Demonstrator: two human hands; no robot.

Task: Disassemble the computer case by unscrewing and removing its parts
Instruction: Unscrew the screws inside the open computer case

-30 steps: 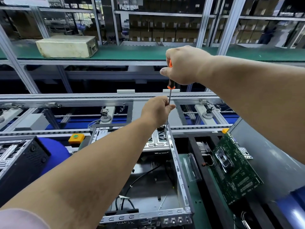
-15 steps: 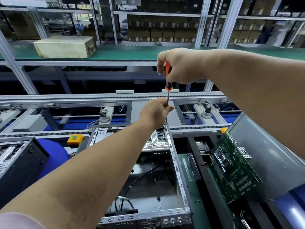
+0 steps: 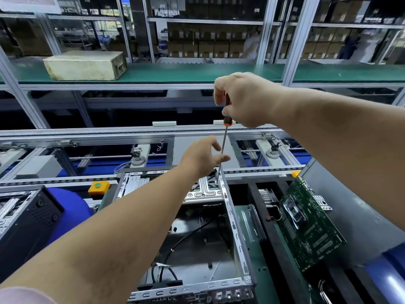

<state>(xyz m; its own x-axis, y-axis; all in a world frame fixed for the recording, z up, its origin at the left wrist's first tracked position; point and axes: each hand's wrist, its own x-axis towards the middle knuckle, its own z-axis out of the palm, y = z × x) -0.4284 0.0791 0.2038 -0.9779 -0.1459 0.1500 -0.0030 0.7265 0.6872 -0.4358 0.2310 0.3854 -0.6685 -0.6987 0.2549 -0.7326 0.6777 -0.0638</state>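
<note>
Orange-handled screwdriver (image 3: pixel 225 119) still gripped by right hand (image 3: pixel 243 99); left hand (image 3: pixel 202 156) has spread open, releasing the shaft.

Both arms stretched fwd, bare forearms; a bit of pale sleeve at the left arm's near end. Right hand (image 3: pixel 245 99) is raised higher, wrist bent down, fingers & thumb curled round the orange/black handle of a screwdriver (image 3: pixel 224 145) held near upright, tip down. Left hand (image 3: pixel 202 157) sits lower, below the right, palm turned right, fingers loosely spread w/ fingertips (image 3: pixel 224 158) just at the shaft, not clamped on it.
</note>
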